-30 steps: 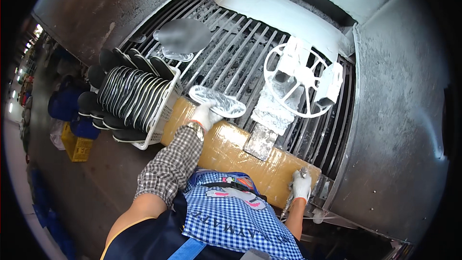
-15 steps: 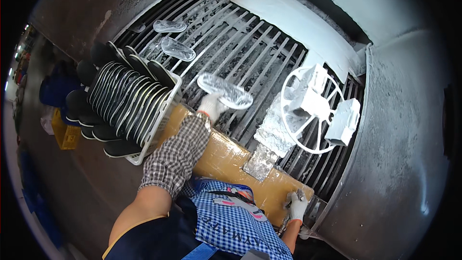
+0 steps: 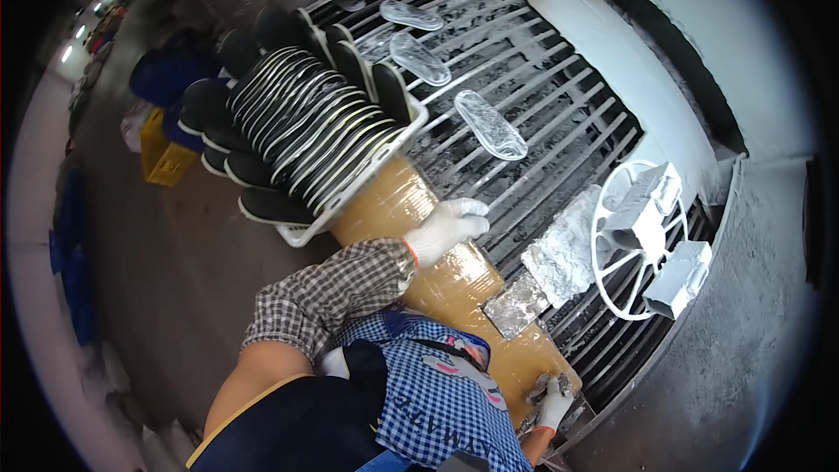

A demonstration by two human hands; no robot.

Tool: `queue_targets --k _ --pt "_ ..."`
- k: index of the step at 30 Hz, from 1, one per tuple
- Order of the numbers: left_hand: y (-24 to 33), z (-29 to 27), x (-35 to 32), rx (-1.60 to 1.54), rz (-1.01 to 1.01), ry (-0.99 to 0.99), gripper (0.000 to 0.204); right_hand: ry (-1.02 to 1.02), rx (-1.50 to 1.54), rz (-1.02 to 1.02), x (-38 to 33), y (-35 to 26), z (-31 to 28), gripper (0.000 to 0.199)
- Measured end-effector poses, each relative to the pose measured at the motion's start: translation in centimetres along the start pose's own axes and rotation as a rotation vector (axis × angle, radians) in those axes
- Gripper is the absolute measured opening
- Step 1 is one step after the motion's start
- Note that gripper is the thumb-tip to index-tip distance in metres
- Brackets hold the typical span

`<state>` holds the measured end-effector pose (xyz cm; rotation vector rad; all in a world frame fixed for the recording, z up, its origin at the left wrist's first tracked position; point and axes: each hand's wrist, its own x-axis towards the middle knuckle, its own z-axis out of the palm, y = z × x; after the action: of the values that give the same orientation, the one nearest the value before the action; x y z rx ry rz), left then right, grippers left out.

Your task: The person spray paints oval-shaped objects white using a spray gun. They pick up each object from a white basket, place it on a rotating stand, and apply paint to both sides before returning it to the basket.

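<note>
My left hand (image 3: 449,229), in a white knitted glove, hovers over the inner edge of a tape-covered brown board (image 3: 411,210); its fingers reach out and hold nothing. Beyond it a shiny, whitish sole-shaped piece (image 3: 491,126) lies on the metal slats. Farther back rest two similar pieces, a middle one (image 3: 419,59) and a far one (image 3: 411,15). At the board's lower right, my gloved right hand (image 3: 553,406) is closed around a grey, coated metal tool that looks like a spray gun (image 3: 541,387); its lower part is hidden.
A white basket (image 3: 371,166) packed with black, pale-rimmed soles (image 3: 301,122) stands left of the board. On the right is a white spoked wheel (image 3: 603,275) carrying blocks (image 3: 680,278). Metal walls (image 3: 725,332) enclose the slats. A yellow crate (image 3: 163,153) sits on the floor.
My left hand has let go of the sole-shaped piece, which now lies on the slats, and has drawn back over the board. The view has turned left. My right hand keeps its grip.
</note>
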<state>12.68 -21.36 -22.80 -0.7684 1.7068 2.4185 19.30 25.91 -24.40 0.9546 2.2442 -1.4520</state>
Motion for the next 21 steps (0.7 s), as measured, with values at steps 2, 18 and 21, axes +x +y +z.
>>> queue_targets --k 2,18,21 --pt "1.2 -0.9 -3.5 0.091 0.041 0.008 0.043 -0.042 -0.017 -0.008 0.2 0.4 -0.4 0.012" --pt "11.6 -18.8 -24.6 1.249 0.495 1.097 0.077 -0.067 0.011 -0.142 0.8 2.5 -0.3 0.006" --pt "12.4 -20.7 -25.0 1.488 0.215 0.907 0.093 -0.077 0.012 -0.171 0.5 2.4 -0.1 0.006"
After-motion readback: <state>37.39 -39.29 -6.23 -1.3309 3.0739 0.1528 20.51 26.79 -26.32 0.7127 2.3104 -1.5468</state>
